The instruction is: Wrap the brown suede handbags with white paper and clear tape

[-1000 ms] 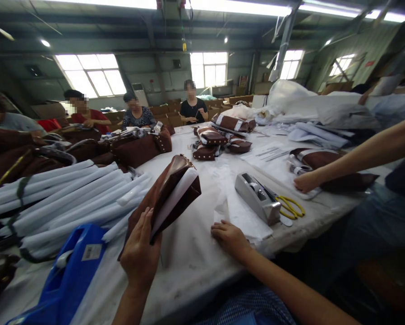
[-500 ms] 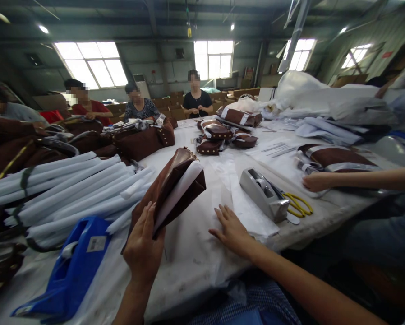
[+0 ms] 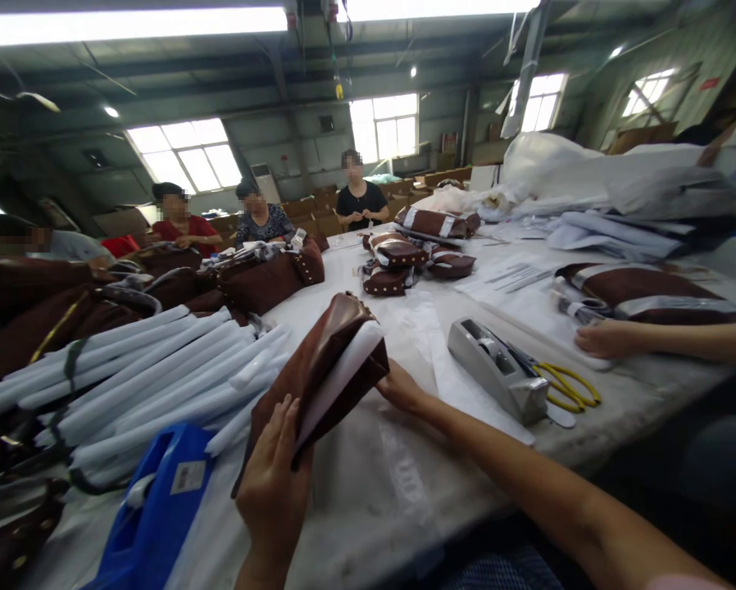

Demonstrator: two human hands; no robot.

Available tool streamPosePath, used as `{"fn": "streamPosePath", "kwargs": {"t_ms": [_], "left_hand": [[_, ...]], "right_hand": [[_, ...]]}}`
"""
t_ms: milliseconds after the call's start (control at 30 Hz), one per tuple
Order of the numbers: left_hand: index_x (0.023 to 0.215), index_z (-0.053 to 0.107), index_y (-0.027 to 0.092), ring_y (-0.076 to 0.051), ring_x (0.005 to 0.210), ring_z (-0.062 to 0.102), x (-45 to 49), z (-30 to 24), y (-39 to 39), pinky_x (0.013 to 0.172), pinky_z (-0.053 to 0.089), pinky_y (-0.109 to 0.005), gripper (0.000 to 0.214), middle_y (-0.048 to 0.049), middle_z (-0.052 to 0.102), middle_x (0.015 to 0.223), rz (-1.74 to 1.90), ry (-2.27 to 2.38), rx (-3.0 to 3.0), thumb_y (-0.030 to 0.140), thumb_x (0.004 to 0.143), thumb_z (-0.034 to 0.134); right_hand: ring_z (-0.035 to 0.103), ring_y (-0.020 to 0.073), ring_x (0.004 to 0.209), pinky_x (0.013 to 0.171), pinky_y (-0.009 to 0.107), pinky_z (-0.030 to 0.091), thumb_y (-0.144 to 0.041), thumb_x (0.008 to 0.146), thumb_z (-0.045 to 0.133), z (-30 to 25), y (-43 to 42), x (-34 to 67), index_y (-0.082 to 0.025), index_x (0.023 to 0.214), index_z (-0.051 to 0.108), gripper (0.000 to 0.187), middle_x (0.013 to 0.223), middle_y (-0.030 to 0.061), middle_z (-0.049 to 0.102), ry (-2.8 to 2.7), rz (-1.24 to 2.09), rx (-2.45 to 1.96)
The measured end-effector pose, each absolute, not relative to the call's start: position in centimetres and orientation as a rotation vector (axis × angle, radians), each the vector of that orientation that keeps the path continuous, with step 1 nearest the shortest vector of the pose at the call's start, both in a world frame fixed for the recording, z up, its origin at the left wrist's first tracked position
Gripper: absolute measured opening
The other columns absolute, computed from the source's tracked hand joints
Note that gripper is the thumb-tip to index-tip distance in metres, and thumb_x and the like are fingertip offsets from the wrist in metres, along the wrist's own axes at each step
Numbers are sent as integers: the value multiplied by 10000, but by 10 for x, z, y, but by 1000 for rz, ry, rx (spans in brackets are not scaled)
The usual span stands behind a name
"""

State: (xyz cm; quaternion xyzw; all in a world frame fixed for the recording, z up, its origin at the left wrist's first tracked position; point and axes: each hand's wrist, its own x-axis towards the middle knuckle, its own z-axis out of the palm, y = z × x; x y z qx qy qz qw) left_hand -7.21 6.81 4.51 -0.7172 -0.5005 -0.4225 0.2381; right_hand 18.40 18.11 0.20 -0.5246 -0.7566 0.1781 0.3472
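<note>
My left hand (image 3: 277, 463) is closed on the near end of a brown leather-like bag (image 3: 310, 352). The bag stands tilted over the table, and white padding (image 3: 342, 373) shows in the fold of its open side. On the far right side of this bag is my right hand (image 3: 398, 385). Its fingers are hidden behind the bag, so their grip cannot be seen. A blue tape dispenser (image 3: 165, 500) lies left of my left hand. To the right of my right arm stands a grey tape dispenser (image 3: 497, 369), with yellow-handled scissors (image 3: 568, 385) beside it.
White paper rolls (image 3: 152, 381) are heaped at the left, in front of several brown bags (image 3: 270, 279). Wrapped brown bags (image 3: 398, 250) are stacked mid-table. At right, a co-worker's hand (image 3: 611, 338) touches another wrapped bag (image 3: 651, 291). Several people sit across the table.
My right hand has moved from the table up and left to behind the bag. My left hand still holds the bag. The whole view has shifted slightly.
</note>
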Motion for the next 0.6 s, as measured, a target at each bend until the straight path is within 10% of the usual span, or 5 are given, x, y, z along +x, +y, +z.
{"fn": "streamPosePath", "kwargs": {"t_ms": [100, 300, 600], "left_hand": [[1498, 420, 243, -226, 1260, 604, -64, 39, 64, 1094, 452, -348, 591, -58, 603, 1407, -1094, -1234, -2035, 128, 936, 563], [1394, 558, 272, -224, 1344, 526, -39, 13, 44, 1173, 383, -400, 497, -9, 602, 1408, -958, -1030, -2179, 46, 976, 412], [1319, 623, 294, -183, 1327, 541, -35, -3, 24, 1212, 326, -369, 423, 38, 628, 1372, -963, -981, -2247, 120, 1024, 375]], "right_hand": [[663, 260, 1103, 904, 393, 554, -542, 1017, 224, 14, 152, 198, -182, 1409, 528, 612, 1364, 115, 627, -1651, 535, -1298], [615, 268, 1213, 1040, 456, 498, -530, 962, 505, 47, 105, 258, -221, 1310, 596, 475, 1340, 107, 638, -1025, 622, -1200], [422, 289, 1409, 1153, 506, 384, -139, 903, 533, 78, 177, 256, -278, 989, 785, 300, 1402, 56, 592, -2242, 198, -1155]]}}
